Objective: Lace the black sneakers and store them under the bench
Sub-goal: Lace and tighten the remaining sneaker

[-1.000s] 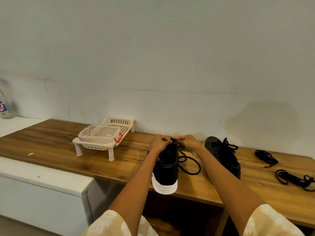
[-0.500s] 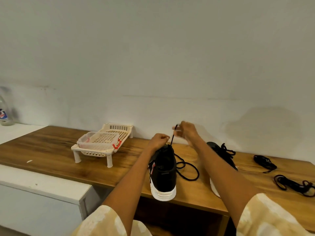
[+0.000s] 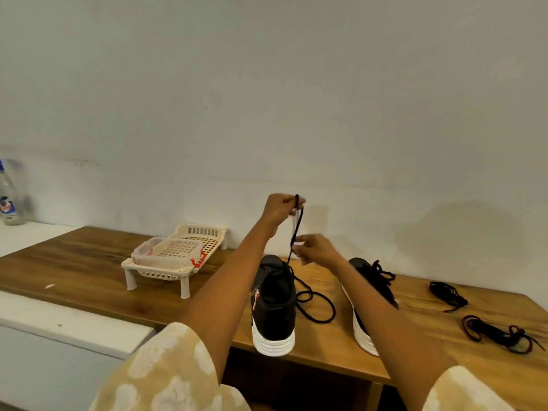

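A black sneaker (image 3: 274, 304) with a white sole stands on the wooden bench (image 3: 89, 271), heel over the front edge. Its black lace (image 3: 314, 304) runs up from the toe and loops on the wood to its right. My left hand (image 3: 281, 207) is raised above the shoe and pinches the lace's upper end. My right hand (image 3: 315, 249) pinches the same lace lower down, just above the shoe. A second black sneaker (image 3: 370, 292) with a lace in it lies to the right, partly hidden by my right forearm.
A cream plastic rack (image 3: 175, 256) with a clear lidded box on it stands at the back left of the bench. Two loose dark laces (image 3: 447, 295) (image 3: 501, 333) lie at the right. A bottle (image 3: 9, 197) stands on the white counter far left. An opening shows under the bench.
My left hand left the shoe's toe and rose with the lace end. My right hand, which had pulled the lace upward, now holds it lower down. The lace is drawn taut and upright.
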Demonstrator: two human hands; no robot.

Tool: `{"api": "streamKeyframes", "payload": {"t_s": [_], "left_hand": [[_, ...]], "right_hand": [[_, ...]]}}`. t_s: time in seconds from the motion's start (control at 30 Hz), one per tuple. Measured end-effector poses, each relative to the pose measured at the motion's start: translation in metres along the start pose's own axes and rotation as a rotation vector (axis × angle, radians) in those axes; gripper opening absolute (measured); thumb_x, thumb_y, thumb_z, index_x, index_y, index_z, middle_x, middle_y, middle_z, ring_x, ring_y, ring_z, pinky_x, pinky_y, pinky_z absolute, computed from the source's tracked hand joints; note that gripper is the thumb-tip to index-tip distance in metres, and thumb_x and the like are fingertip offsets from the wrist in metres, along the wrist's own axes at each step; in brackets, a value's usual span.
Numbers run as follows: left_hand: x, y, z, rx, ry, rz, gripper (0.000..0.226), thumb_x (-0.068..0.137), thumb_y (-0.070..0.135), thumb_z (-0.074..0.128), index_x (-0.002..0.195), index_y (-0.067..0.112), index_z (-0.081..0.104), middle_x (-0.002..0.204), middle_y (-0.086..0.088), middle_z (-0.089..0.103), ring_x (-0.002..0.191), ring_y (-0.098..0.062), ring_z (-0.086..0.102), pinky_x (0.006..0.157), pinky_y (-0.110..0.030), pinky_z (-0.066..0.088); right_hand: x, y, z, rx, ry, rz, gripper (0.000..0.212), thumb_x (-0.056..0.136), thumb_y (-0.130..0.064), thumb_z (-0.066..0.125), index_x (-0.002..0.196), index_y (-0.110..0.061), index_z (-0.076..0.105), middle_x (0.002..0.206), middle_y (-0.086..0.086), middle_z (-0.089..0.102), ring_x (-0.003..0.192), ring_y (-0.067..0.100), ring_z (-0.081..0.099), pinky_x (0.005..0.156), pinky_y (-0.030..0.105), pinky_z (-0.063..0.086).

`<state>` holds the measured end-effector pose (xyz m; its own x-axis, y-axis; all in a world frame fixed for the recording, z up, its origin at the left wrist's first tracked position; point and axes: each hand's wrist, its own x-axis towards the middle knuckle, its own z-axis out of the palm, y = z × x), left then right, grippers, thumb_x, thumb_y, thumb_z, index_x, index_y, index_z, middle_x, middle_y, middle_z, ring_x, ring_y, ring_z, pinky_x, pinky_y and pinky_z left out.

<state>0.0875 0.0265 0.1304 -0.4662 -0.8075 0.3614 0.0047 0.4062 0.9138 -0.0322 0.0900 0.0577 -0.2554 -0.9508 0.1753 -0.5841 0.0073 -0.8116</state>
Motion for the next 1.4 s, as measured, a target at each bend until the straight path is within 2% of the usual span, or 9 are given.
{"api": "streamKeyframes", "payload": {"t_s": [0.13,0.27,0.43,0.63,0.87,1.0,1.17,1.3,1.4], "left_hand": [[-0.002,0.022,0.003,-0.07,-0.095,0.049,0.019,0.092,0.02,0.06,0.105,0.009,0.069,0.084,0.003,0.065,0.073,-0.008,0.057,0.067,-0.016,0.046],[-0.007,-0.01,-0.009,0.057,-0.004,-0.038,0.027,0.091,0.005,0.056,0.117,0.002,0.062,0.106,-0.014,0.065,0.074,-0.014,0.057,0.055,-0.01,0.044],[-0.023,-0.094,-0.031,0.472,-0.056,-0.234,0.029,0.088,-0.007,0.05,0.111,0.001,0.067,0.117,-0.017,0.064,0.11,-0.031,0.06,0.093,-0.035,0.047],[-0.043,-0.141,-0.034,0.455,-0.051,-0.249,0.018,0.089,0.003,0.058,0.103,0.008,0.07,0.105,-0.012,0.066,0.097,-0.021,0.061,0.086,-0.03,0.048],[-0.032,-0.151,-0.037,0.571,-0.06,-0.147,0.012,0.096,0.013,0.049,0.099,0.009,0.061,0.099,-0.013,0.066,0.085,-0.021,0.057,0.076,-0.03,0.045],[-0.033,-0.149,-0.043,0.427,-0.053,-0.191,0.007,0.099,0.013,0.043,0.095,0.013,0.049,0.091,-0.015,0.06,0.068,-0.017,0.051,0.064,-0.03,0.043],[-0.036,-0.139,-0.044,0.513,-0.065,-0.17,0.025,0.095,0.03,0.051,0.112,0.013,0.043,0.091,-0.003,0.056,0.082,-0.016,0.054,0.066,-0.028,0.042],[-0.035,-0.108,-0.037,0.517,-0.242,-0.282,0.047,0.091,0.05,0.051,0.111,0.008,0.042,0.095,-0.005,0.052,0.086,-0.017,0.051,0.066,-0.028,0.041],[-0.034,-0.091,-0.031,0.528,-0.409,-0.38,0.039,0.091,0.04,0.057,0.103,0.003,0.049,0.094,-0.012,0.052,0.074,-0.02,0.052,0.061,-0.032,0.047]], "right_hand": [[-0.003,-0.014,0.012,0.108,0.099,-0.05,0.018,0.092,-0.016,0.061,0.087,0.0,0.067,0.066,0.006,0.057,0.057,0.016,0.054,0.058,0.022,0.051],[0.006,-0.037,-0.021,0.265,0.305,-0.091,0.02,0.094,-0.008,0.052,0.095,0.003,0.069,0.069,0.004,0.061,0.059,0.014,0.059,0.068,0.027,0.055],[0.016,-0.021,-0.03,0.417,0.319,-0.03,0.018,0.096,-0.005,0.05,0.091,-0.001,0.066,0.069,0.004,0.059,0.057,0.011,0.058,0.057,0.022,0.054],[0.017,0.033,0.008,0.432,0.337,0.148,0.021,0.095,-0.007,0.05,0.085,-0.005,0.068,0.068,0.007,0.06,0.061,0.024,0.055,0.062,0.037,0.051],[0.024,0.049,0.021,0.568,0.345,0.249,0.027,0.096,-0.004,0.048,0.075,-0.005,0.064,0.064,0.01,0.055,0.053,0.023,0.047,0.045,0.028,0.042],[0.018,0.046,0.021,0.175,0.336,0.264,0.026,0.095,-0.013,0.05,0.077,-0.006,0.067,0.066,0.009,0.057,0.056,0.024,0.051,0.055,0.035,0.044],[-0.006,0.032,0.008,-0.807,-0.156,0.344,0.005,0.092,-0.004,0.054,0.092,-0.002,0.059,0.099,0.018,0.065,0.09,0.03,0.065,0.078,0.034,0.054],[-0.006,0.012,-0.01,-0.908,-0.038,0.315,0.025,0.089,0.003,0.05,0.066,-0.006,0.047,0.086,0.013,0.059,0.08,0.025,0.059,0.067,0.03,0.046],[0.002,0.004,-0.014,-0.734,0.026,0.239,0.015,0.091,0.001,0.048,0.089,0.0,0.063,0.094,0.015,0.065,0.09,0.03,0.066,0.072,0.034,0.055]]}}
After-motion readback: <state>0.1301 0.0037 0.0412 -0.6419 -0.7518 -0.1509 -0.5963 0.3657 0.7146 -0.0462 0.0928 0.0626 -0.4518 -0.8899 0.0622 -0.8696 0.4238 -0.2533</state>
